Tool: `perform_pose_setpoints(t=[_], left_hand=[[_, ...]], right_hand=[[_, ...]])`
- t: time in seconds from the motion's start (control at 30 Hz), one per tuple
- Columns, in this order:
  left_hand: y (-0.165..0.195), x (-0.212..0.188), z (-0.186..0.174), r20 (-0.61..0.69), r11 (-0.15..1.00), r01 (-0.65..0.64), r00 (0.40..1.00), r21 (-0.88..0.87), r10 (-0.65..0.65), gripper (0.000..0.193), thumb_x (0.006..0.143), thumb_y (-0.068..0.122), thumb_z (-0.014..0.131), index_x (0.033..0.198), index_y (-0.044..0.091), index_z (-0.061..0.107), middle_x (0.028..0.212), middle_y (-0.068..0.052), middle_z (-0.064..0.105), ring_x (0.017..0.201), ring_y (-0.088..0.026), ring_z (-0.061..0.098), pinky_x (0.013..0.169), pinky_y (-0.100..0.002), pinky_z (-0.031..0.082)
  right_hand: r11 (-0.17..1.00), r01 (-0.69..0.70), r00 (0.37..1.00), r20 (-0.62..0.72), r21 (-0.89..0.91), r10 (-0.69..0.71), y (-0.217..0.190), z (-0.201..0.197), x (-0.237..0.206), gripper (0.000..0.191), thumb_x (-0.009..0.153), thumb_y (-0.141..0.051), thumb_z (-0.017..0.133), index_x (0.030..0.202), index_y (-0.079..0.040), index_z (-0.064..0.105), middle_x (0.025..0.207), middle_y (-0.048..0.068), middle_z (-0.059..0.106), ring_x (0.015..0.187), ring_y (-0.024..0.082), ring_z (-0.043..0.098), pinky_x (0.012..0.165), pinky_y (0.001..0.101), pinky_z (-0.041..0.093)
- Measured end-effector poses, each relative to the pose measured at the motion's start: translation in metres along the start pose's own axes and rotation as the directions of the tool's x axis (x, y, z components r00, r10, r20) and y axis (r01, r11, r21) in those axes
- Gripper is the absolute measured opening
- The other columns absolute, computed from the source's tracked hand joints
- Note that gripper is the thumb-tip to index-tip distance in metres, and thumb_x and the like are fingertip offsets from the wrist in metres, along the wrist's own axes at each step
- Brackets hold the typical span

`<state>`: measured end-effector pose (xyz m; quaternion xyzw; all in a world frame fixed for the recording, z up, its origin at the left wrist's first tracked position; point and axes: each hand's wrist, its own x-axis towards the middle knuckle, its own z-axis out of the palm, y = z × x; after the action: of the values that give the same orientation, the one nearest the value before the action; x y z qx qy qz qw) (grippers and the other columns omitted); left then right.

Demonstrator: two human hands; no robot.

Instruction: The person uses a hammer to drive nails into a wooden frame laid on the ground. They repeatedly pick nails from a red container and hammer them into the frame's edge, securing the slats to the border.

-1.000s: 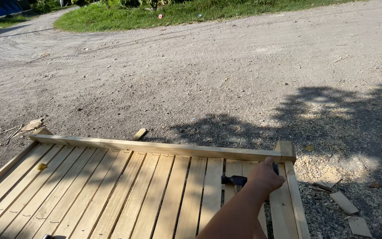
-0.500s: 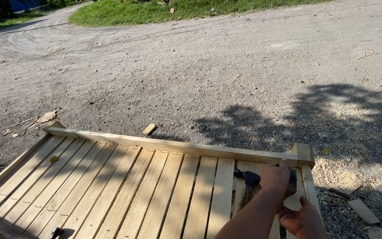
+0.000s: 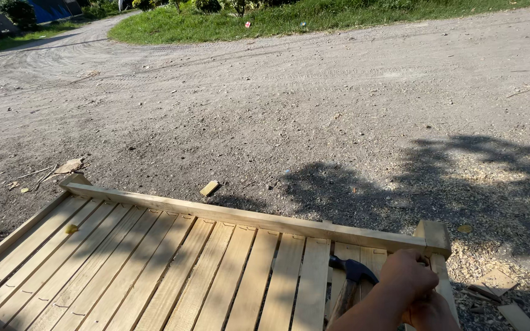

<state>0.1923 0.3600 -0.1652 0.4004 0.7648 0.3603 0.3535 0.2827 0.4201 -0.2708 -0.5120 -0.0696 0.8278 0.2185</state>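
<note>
A pale wooden slatted frame (image 3: pixel 173 270) lies flat on the ground, with a raised rail along its far edge (image 3: pixel 216 211) and a short corner post (image 3: pixel 433 236) at the right. My left hand (image 3: pixel 407 274) rests with curled fingers on the slats just below that post. My right hand (image 3: pixel 432 314) sits under it at the picture's bottom edge, mostly hidden. A hammer (image 3: pixel 352 268) with a dark head and wooden handle lies on the slats beside my left wrist; neither hand visibly grips it.
Gravel road (image 3: pixel 314 104) stretches beyond the frame, with grass (image 3: pixel 265 18) at the far side. A small wood offcut (image 3: pixel 210 187) lies just past the rail. More wood scraps (image 3: pixel 498 294) and sawdust lie right of the post, and debris (image 3: pixel 62 167) lies near the left corner.
My arm has moved right toward the corner post, and the second hand came into view beneath it. The hammer head now sits beside the wrist. The camera has tilted slightly.
</note>
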Motion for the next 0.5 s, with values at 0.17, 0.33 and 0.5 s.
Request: perform_pose_setpoints(t=[0.17, 0.33, 0.5], left_hand=[[-0.034, -0.027, 0.044, -0.209, 0.973, -0.193, 0.964, -0.130, 0.163, 0.029, 0.077, 0.024, 0.069, 0.095, 0.002, 0.076, 0.102, -0.020, 0.075, 0.093, -0.034, 0.075, 0.083, -0.042, 0.061], [-0.039, -0.030, 0.046, -0.198, 0.962, -0.270, 0.946, -0.050, 0.255, 0.027, 0.076, 0.023, 0.070, 0.089, 0.001, 0.079, 0.093, -0.019, 0.074, 0.083, -0.034, 0.073, 0.077, -0.042, 0.061], [-0.003, -0.012, 0.001, 0.107, 0.980, -0.187, 0.975, -0.070, 0.194, 0.046, 0.074, 0.040, 0.083, 0.095, 0.000, 0.078, 0.092, -0.019, 0.075, 0.077, -0.029, 0.074, 0.073, -0.045, 0.062]], right_hand=[[0.996, 0.042, 0.999, 0.007, -0.077, -0.042, 0.003, -0.014, 0.001, 0.065, 0.105, -0.063, 0.039, 0.128, -0.003, 0.046, 0.103, 0.012, 0.056, 0.081, 0.018, 0.054, 0.063, 0.0400, 0.048], [0.995, 0.043, 0.999, 0.012, -0.087, -0.042, 0.005, -0.019, -0.004, 0.062, 0.103, -0.063, 0.039, 0.127, -0.005, 0.046, 0.101, 0.010, 0.056, 0.078, 0.018, 0.053, 0.061, 0.0398, 0.047], [0.996, 0.041, 0.999, 0.013, -0.080, -0.040, 0.008, -0.017, -0.015, 0.060, 0.102, -0.063, 0.039, 0.125, -0.008, 0.047, 0.100, 0.008, 0.056, 0.076, 0.018, 0.052, 0.059, 0.0396, 0.047]])
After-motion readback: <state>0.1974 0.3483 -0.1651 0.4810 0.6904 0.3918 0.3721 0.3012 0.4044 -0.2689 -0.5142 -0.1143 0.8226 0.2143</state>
